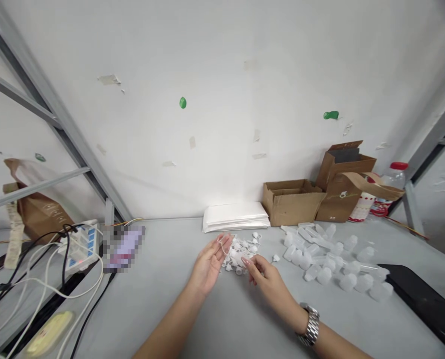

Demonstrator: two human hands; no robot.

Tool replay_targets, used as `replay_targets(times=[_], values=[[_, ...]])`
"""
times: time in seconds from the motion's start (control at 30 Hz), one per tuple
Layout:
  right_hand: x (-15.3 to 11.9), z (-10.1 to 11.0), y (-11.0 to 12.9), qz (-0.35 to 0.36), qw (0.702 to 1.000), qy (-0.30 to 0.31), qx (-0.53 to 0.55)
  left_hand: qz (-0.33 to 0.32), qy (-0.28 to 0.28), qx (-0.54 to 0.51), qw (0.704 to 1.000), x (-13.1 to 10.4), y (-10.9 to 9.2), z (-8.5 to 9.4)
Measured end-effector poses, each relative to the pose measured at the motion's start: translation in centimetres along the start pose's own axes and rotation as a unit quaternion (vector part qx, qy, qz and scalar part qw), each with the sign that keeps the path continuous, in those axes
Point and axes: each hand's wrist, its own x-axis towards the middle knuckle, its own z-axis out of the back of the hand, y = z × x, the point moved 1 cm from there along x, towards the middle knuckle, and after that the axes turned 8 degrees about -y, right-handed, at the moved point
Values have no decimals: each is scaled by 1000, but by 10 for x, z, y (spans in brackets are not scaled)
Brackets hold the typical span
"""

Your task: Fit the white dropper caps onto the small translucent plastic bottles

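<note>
Tabletop (158,319): grey, smooth, matt. Small white pieces (239,248) at centre look like dull plastic, though too small here to be sure. Translucent containers (325,260), right: frosted plastic, soft sheen. Watch (311,324): polished metal, shows bright glints. Box (297,209), far right: brown cardboard, matt. White stack (235,219), far: smooth, paper-like. Frame (67,127), left: grey metal, smooth. Far wall (222,60): flat white, matt.

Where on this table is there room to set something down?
Bare tabletop shows between the purple item and left hand, and nearer the camera between both forearms. Crowded: small white pieces by the right hand, translucent containers farther right, cables far left.
</note>
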Motion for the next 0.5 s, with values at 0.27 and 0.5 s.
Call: replay_targets(times=[0.27, 0.5], values=[[-2, 0, 3, 18, 1000, 8, -18, 10, -21, 24, 999, -3, 7, -2], [-2, 1, 5, 15, 999, 3, -31, 7, 11, 38, 999, -2, 8, -1]])
